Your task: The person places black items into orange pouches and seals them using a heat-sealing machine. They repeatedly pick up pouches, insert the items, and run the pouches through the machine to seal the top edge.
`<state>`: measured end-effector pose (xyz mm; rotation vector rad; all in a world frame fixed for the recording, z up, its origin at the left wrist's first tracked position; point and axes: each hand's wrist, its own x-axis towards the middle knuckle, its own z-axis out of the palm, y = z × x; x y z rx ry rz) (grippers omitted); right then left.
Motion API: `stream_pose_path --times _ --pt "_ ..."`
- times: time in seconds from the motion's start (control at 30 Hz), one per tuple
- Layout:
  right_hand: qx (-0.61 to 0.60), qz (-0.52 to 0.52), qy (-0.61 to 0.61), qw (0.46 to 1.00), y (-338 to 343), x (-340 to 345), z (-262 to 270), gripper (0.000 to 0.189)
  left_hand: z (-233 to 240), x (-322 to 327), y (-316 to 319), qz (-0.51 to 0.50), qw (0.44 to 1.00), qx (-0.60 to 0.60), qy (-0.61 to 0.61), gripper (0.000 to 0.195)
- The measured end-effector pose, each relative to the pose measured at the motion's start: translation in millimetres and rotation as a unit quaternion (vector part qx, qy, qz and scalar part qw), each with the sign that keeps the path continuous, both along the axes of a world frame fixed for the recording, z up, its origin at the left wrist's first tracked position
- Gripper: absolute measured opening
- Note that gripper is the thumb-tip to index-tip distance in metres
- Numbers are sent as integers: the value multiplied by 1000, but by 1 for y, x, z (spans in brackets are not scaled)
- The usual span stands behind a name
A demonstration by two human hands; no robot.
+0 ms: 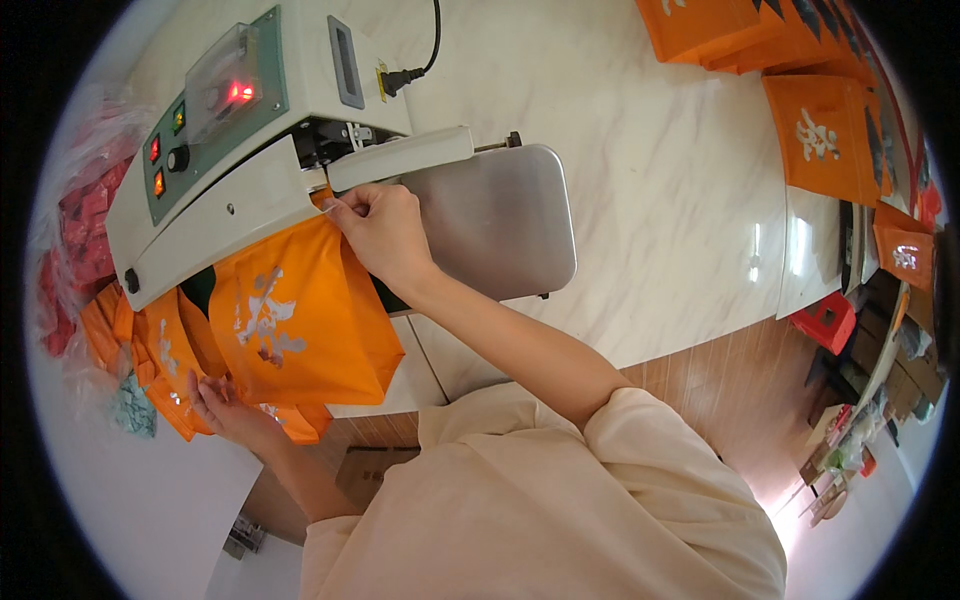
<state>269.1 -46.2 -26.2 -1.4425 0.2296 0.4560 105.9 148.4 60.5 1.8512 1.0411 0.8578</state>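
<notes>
A continuous band sealer (217, 202) with a pale housing and a lit control panel stands before me. An orange printed pouch (300, 315) hangs from its front, top edge at the machine's feed slot. My right hand (386, 232) pinches the pouch's top corner between thumb and fingers, close to the slot. Lower down, my left hand (236, 412) is at the pouch's bottom left corner, palm turned up and fingers somewhat apart; it grips nothing that I can see. More orange pouches (166, 345) crowd together left of it, partly hidden behind the hanging one.
A metal plate (495, 217) juts out right of the sealer. A black power cord (409, 79) plugs into the housing. Orange pouches (817, 139) stand along the marbled table's (660, 247) far right. Red packets in clear plastic (94, 210) lie at far left. A red stool (825, 322) is on the floor.
</notes>
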Motion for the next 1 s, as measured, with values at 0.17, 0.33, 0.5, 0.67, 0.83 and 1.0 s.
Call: stream_pose_path --times 0.17,0.33,0.5,0.67,0.83,1.0 --pt "-117 53 -160 979 0 1 -16 25 -30 -79 115 70 982 -176 -23 33" --pt "-146 142 -112 973 -69 -6 7 34 -54 -104 200 159 974 -160 -24 50" --pt "-180 106 6 978 -141 -46 18 29 -28 -62 240 262 930 -233 113 64" --pt "-172 32 7 985 -167 -92 31 27 -76 -89 253 223 923 -314 -13 58" --pt "-106 50 21 993 -135 -124 30 26 -62 -111 228 189 952 -236 -53 41" --pt "-120 124 -20 985 -104 -131 44 25 -16 -118 211 238 954 -176 -39 37"
